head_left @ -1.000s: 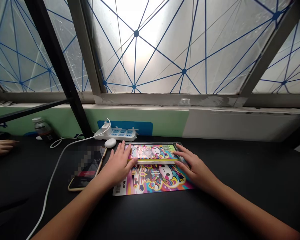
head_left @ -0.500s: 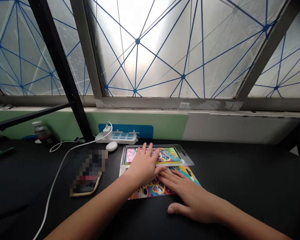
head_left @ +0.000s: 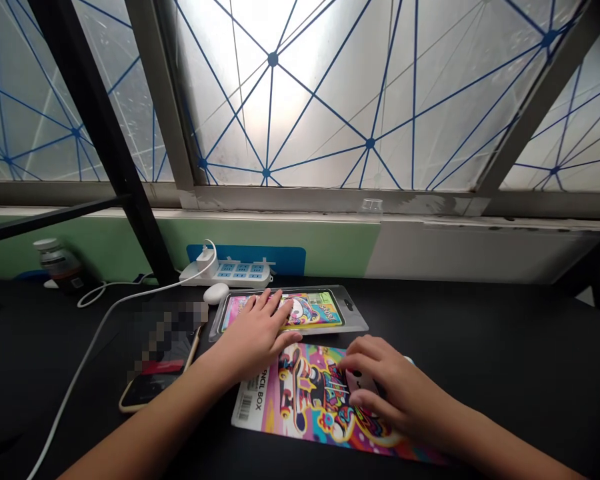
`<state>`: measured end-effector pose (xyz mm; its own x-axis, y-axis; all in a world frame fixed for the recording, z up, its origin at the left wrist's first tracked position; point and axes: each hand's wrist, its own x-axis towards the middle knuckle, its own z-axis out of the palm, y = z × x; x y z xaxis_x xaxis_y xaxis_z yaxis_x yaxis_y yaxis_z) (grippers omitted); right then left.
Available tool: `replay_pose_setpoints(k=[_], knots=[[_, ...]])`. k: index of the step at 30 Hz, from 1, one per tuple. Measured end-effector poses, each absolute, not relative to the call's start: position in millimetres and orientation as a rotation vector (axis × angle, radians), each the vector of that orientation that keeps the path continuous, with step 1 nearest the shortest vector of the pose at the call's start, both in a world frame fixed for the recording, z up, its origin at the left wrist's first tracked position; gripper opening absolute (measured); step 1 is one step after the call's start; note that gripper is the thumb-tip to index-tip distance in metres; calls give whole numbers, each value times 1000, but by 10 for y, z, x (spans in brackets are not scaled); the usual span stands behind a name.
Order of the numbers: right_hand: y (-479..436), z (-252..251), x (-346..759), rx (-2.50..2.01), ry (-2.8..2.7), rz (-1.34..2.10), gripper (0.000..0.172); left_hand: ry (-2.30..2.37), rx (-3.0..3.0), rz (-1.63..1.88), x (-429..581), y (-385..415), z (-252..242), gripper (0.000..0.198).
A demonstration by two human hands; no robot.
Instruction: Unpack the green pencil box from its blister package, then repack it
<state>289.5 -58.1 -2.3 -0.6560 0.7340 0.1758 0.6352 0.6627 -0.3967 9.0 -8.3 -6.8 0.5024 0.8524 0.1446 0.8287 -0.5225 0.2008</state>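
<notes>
My left hand [head_left: 259,333] lies flat, fingers spread, on a clear plastic blister pack [head_left: 355,319]. Inside the pack shows a colourful pencil box [head_left: 325,309] with cartoon print. A bright printed backing card [head_left: 313,393] marked "PENCIL BOX", with a barcode at its left end, lies in front of the pack on the desk. Over the card's right part is my right hand [head_left: 393,380], fingers bent and thumb apart from them, nothing gripped between. Its fingertips appear to touch the card, and the hand hides the card's right end.
A phone [head_left: 153,390], partly pixelated, lies left of the card. Behind it are a white rounded case [head_left: 216,293], a power strip [head_left: 243,273] with a plugged-in charger, and a white cable [head_left: 97,343] crossing the black desk [head_left: 505,360]. A bottle [head_left: 60,263] stands far left.
The backing card has slid toward me and right, out from beneath the blister pack's front edge. My right hand has moved with it, its fingers now bent. The view has shifted slightly.
</notes>
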Motion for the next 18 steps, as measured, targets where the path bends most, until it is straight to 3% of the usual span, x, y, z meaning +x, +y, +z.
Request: replay_pose_setpoints(k=[10, 18], knots=[[-534, -156, 2861, -1465, -2411, 196, 28, 1499, 2705, 378, 115, -38, -133, 70], [-472, 26, 3152, -1458, -2307, 513, 35, 1434, 2524, 418, 132, -146, 35, 57]])
